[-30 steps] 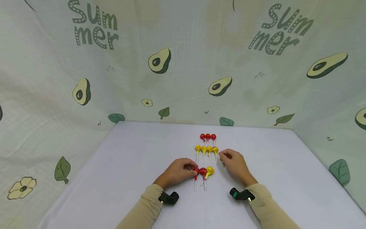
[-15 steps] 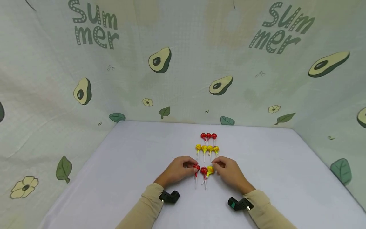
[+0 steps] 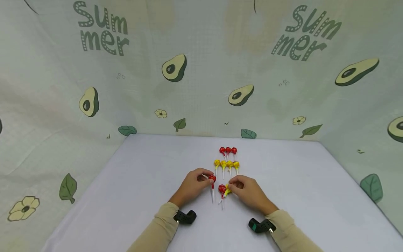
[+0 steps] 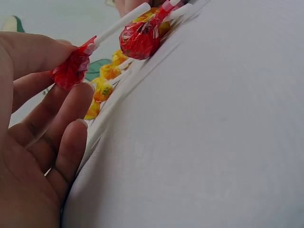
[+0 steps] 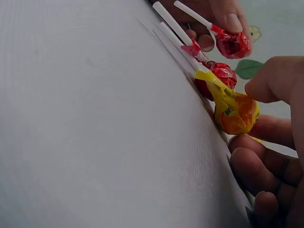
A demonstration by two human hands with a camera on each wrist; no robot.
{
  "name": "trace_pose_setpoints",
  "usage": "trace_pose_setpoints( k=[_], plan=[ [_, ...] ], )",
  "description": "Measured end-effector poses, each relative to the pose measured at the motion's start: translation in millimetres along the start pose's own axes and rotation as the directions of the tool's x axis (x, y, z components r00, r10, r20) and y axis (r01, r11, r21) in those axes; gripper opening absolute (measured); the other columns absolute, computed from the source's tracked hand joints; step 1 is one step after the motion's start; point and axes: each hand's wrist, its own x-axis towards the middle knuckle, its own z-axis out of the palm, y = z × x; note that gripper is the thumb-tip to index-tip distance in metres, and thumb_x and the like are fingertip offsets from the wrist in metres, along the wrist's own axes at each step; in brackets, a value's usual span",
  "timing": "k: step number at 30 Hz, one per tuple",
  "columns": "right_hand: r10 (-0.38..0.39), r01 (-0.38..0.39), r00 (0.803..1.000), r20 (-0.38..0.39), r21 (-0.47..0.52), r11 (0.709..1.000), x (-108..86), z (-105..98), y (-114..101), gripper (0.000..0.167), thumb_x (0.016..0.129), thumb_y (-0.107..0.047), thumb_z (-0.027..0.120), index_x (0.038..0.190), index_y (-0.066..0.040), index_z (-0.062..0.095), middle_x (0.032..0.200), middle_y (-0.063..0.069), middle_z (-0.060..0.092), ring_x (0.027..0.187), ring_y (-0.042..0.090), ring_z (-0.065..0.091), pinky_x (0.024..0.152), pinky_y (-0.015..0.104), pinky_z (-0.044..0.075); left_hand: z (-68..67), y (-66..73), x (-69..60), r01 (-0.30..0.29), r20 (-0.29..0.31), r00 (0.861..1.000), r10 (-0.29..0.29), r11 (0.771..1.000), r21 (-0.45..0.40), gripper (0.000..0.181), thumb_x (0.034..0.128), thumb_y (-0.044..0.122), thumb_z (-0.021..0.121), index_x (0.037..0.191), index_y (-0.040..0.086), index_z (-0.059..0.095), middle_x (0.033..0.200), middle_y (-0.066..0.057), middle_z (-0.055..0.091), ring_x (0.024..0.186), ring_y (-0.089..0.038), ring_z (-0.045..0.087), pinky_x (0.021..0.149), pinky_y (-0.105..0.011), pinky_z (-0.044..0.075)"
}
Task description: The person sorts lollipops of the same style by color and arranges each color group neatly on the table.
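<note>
Well, the step in hand looks to be picking lollipops out of the near cluster, one to each hand. The left hand (image 3: 191,184) pinches the held red lollipop (image 3: 212,178) by its wrapped head, its stick pointing nearer. The right hand (image 3: 250,193) pinches the yellow lollipop (image 5: 236,111), thumb against its head; from here I can't quite tell whether it has left the tabletop (image 3: 170,157). Just left of it lies the loose red lollipop (image 3: 221,189), their sticks seemingly crossed. Farther off lie four yellow lollipops (image 3: 223,163) in a row, and beyond them three red lollipops (image 3: 228,150). I'd say the next move calls for lifting the yellow one cleanly, so its stick doesn't drag its neighbour.
</note>
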Motion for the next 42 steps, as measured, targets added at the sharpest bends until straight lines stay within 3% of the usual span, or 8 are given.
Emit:
trace_pose_setpoints(
  k=[7,17,25,30,34,37,39,42],
  plan=[
    [-0.055,0.056,0.998,0.035,-0.021,0.998,0.4,-3,6,0.015,0.088,-0.023,0.077,0.101,-0.016,0.073,0.081,-0.009,0.06,0.072,0.01,0.055,0.065,0.026,0.046,2.0,-2.5,0.4,-0.018,-0.005,1.0,0.018,0.999,-0.028,0.031,0.0948,0.031,0.071,0.122,0.015,0.07,0.106,0.011,0.067,0.09,-0.013,0.062,0.076,-0.031,0.051],
    [-0.067,0.068,0.997,0.031,-0.042,0.997,2.6,-7,7,0.016,0.088,-0.024,0.078,0.102,-0.017,0.073,0.084,-0.01,0.061,0.074,0.01,0.055,0.066,0.026,0.047,-2.5,2.6,6.7,-0.021,-0.04,0.999,0.02,0.999,-0.03,0.032,0.0955,0.032,0.07,0.122,0.016,0.07,0.103,0.009,0.066,0.09,-0.016,0.06,0.075,-0.032,0.051],
    [-0.061,0.064,0.996,0.068,-0.047,0.997,4.4,-4,9,0.017,0.09,-0.027,0.076,0.104,-0.019,0.073,0.086,-0.011,0.061,0.077,0.01,0.056,0.069,0.026,0.048,-13.2,7.6,15.7,0.039,-0.103,0.994,-0.046,0.997,-0.064,0.033,0.0958,0.032,0.07,0.123,0.014,0.07,0.108,0.008,0.067,0.092,-0.018,0.06,0.077,-0.034,0.052],
    [-0.05,0.053,0.997,0.052,-0.047,0.997,2.9,-4,10,0.016,0.089,-0.026,0.077,0.103,-0.019,0.073,0.085,-0.01,0.061,0.076,0.011,0.055,0.068,0.026,0.047,-20.7,11.6,23.7,0.081,-0.084,0.992,-0.091,0.99,-0.116,0.03,0.0953,0.03,0.07,0.122,0.016,0.07,0.105,0.005,0.07,0.091,-0.022,0.062,0.077,-0.035,0.053],
    [-0.077,0.078,0.996,0.039,-0.031,0.996,2.1,-3,13,0.016,0.09,-0.028,0.076,0.103,-0.019,0.073,0.086,-0.011,0.061,0.075,0.009,0.055,0.068,0.026,0.047,-26.6,12.1,30.8,0.108,-0.072,0.991,-0.116,0.989,-0.102,0.033,0.0958,0.029,0.07,0.125,0.013,0.069,0.104,0.003,0.07,0.093,-0.023,0.063,0.078,-0.038,0.054],
    [-0.083,0.085,0.994,0.075,-0.018,0.996,-0.5,-2,15,0.018,0.09,-0.029,0.076,0.104,-0.019,0.073,0.087,-0.011,0.061,0.076,0.008,0.056,0.068,0.025,0.048,-30.3,9.3,36.0,0.141,-0.054,0.988,-0.146,0.986,-0.084,0.034,0.0961,0.028,0.069,0.125,0.011,0.069,0.105,0.002,0.069,0.094,-0.021,0.063,0.08,-0.038,0.054],
    [-0.086,0.088,0.992,0.095,-0.015,0.996,-0.9,-3,15,0.018,0.091,-0.03,0.076,0.105,-0.019,0.073,0.087,-0.011,0.061,0.076,0.007,0.056,0.068,0.025,0.048,-33.2,8.4,41.9,0.168,-0.04,0.984,-0.172,0.982,-0.087,0.033,0.0962,0.027,0.07,0.125,0.012,0.069,0.106,0.002,0.07,0.095,-0.018,0.064,0.083,-0.036,0.055],
    [-0.108,0.11,0.991,0.079,-0.022,0.994,4.2,-7,13,0.018,0.091,-0.028,0.075,0.105,-0.019,0.073,0.087,-0.011,0.061,0.076,0.008,0.056,0.068,0.025,0.048,-40.0,11.3,56.0,0.159,-0.036,0.986,-0.164,0.98,-0.115,0.031,0.0969,0.024,0.069,0.124,0.011,0.069,0.108,-0.001,0.07,0.099,-0.017,0.065,0.088,-0.036,0.054]
  ],
)
